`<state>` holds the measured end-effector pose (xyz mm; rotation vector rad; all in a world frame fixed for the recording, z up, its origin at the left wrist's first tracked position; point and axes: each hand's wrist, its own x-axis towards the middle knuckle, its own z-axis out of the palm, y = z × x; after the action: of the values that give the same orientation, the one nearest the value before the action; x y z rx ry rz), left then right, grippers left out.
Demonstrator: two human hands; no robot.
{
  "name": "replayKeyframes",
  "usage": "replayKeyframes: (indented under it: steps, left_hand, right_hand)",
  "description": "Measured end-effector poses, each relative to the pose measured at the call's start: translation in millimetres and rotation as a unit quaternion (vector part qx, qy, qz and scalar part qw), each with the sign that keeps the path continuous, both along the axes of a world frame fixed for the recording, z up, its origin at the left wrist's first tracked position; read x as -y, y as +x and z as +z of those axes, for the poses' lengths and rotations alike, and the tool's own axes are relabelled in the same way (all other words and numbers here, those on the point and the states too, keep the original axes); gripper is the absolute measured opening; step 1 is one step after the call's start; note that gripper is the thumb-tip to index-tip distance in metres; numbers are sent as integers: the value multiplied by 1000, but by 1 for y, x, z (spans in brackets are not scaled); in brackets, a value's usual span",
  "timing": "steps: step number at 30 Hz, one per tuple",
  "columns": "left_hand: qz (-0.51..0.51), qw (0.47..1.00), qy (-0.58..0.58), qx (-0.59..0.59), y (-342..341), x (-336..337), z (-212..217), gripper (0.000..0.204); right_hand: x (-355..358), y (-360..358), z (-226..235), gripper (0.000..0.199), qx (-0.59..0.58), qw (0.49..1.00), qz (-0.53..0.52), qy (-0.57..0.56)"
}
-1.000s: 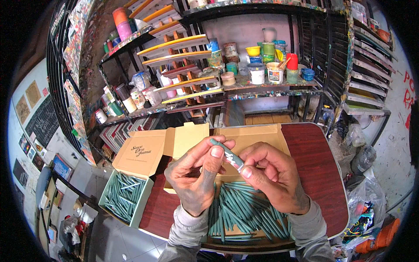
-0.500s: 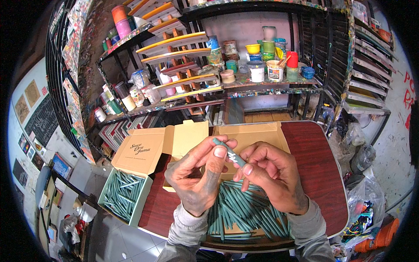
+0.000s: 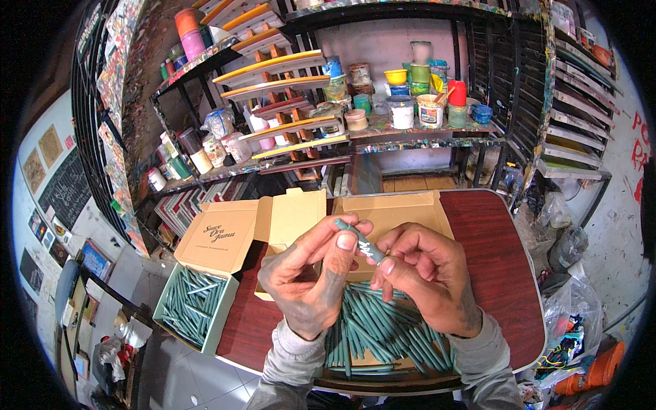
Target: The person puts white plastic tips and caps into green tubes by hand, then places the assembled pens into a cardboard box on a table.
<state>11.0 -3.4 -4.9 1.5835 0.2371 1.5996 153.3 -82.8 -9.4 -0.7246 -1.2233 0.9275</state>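
A teal stick (image 3: 360,242) with white markings is pinched between both hands above a red table (image 3: 488,253). The left hand (image 3: 311,273) grips its upper end with thumb and fingers; the right hand (image 3: 427,273) grips its lower end. Directly beneath the hands lies a pile of sticks (image 3: 383,331). Just behind them sits an open cardboard box (image 3: 393,212). Left of the left hand, a teal box (image 3: 195,307) holds more sticks. Beyond, shelves carry paint pots (image 3: 417,102).

Green stick (image 3: 360,241) slightly steeper between both hands, fingers shifted.
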Motion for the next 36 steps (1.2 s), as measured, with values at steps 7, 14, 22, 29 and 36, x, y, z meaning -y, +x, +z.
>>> replayKeyframes:
  steps: [7, 14, 22, 29, 36]
  left_hand:
    - [12, 1000, 6, -2, -1, -2, -4, 26]
    - [38, 999, 5, 3, -9, -1, 5, 26]
    - [-14, 999, -49, -16, -16, -4, 8, 29]
    - [-33, 995, -95, -4, -10, -15, 9, 30]
    - [-70, 992, -107, -15, -6, -6, 8, 31]
  right_hand:
    - [-1, -2, -1, 7, -11, 1000, 0, 23]
    - [-2, -6, -2, 7, -13, 1000, 5, 10]
    - [2, -12, 1, 6, -4, 998, -2, 67]
    - [0, -8, 2, 11, 140, 959, -129, 212]
    - [3, -3, 3, 13, 93, 989, -62, 96]
